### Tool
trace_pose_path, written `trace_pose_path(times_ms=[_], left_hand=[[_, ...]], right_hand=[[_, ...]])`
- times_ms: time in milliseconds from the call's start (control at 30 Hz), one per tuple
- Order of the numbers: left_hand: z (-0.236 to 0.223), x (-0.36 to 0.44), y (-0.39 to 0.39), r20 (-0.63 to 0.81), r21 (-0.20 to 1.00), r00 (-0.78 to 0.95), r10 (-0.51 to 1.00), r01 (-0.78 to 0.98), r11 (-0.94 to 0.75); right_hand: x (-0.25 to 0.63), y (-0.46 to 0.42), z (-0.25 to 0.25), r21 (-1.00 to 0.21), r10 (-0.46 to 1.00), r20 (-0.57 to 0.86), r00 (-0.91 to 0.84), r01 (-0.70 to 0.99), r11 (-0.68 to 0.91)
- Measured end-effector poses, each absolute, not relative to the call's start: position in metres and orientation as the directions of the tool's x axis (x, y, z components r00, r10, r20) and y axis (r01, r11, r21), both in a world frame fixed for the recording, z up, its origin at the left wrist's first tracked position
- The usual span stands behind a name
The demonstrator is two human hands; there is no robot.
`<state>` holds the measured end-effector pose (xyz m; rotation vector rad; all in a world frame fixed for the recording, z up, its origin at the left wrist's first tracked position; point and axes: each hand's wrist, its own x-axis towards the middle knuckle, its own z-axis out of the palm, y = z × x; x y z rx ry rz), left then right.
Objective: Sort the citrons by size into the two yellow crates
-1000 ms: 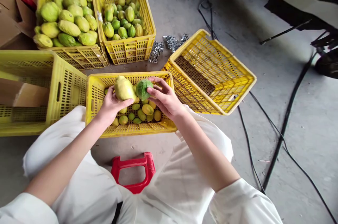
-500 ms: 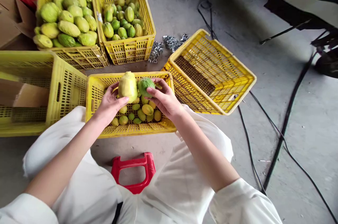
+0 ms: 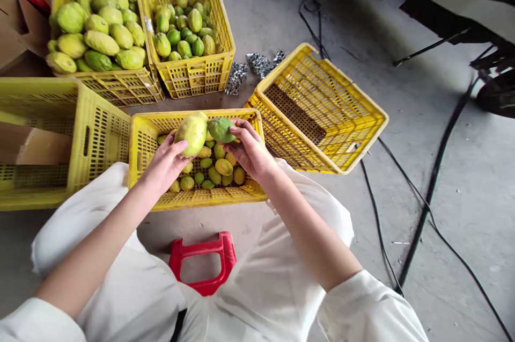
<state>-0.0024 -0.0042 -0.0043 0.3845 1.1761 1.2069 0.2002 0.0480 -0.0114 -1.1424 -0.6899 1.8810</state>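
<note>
Over the middle yellow crate (image 3: 197, 202), my left hand (image 3: 167, 159) is closed around a large pale yellow-green fruit (image 3: 192, 134), which looks like a lemon or citron. Close beside it, my right hand (image 3: 251, 148) grips a smaller, darker green fruit (image 3: 221, 130) between thumb and fingers. Below both hands, several small yellow and green fruits (image 3: 215, 174) lie on the crate's floor. My hands and the held fruits hide part of that pile.
Behind stand a crate of large fruits (image 3: 100, 41) and a crate of smaller ones (image 3: 185, 30). A tilted yellow crate (image 3: 322, 111) rests at right, and one with cardboard (image 3: 44, 146) at left. A red stool (image 3: 203, 264) is below me. Black cables (image 3: 430, 186) cross the floor near a motorbike (image 3: 466, 4).
Both held fruits have been turned in my fingers, showing different sides and tilts. My hands stay over the middle crate. The whole view has shifted slightly.
</note>
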Motion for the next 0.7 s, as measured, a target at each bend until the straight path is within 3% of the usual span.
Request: trace_pose_path(times_ms=[367, 700], left_hand=[[-0.007, -0.005, -0.002, -0.540, 0.754, -0.166, 0.825, -0.531, 0.386], [-0.011, -0.005, -0.006, -0.613, 0.694, -0.161, 0.773, -0.578, 0.430]], right_hand=[[0.200, 0.051, -0.019, -0.823, 0.916, -0.389, -0.095, -0.410, -0.392], [0.198, 0.043, -0.002, -0.830, 0.877, -0.385, -0.288, -0.309, -0.465]])
